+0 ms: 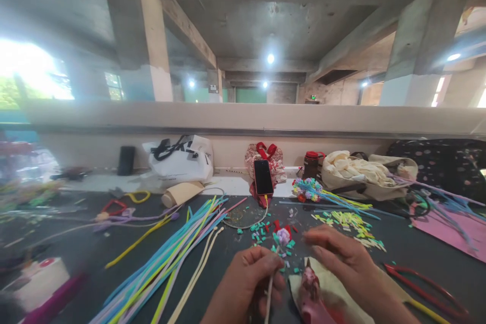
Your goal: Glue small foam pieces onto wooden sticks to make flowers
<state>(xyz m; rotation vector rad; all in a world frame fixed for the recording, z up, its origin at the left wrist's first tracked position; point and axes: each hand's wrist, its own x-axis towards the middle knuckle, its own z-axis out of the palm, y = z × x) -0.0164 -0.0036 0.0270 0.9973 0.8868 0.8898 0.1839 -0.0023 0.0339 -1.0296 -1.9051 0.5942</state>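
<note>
My left hand is closed in a pinch on a thin pale stem topped by a small purple and red flower. My right hand hovers just right of it with fingers curled, fingertips close to the flower; whether it grips anything is unclear. Below my hands lies a pink tool on a beige cloth. Small cut teal and pink bits are scattered on the dark table in front.
A bundle of long coloured pipe cleaners fans across the left. A phone leans against a red bag, beside a white bag, a dark bottle and a beige bag. Red scissors lie at right; pink paper sits far right.
</note>
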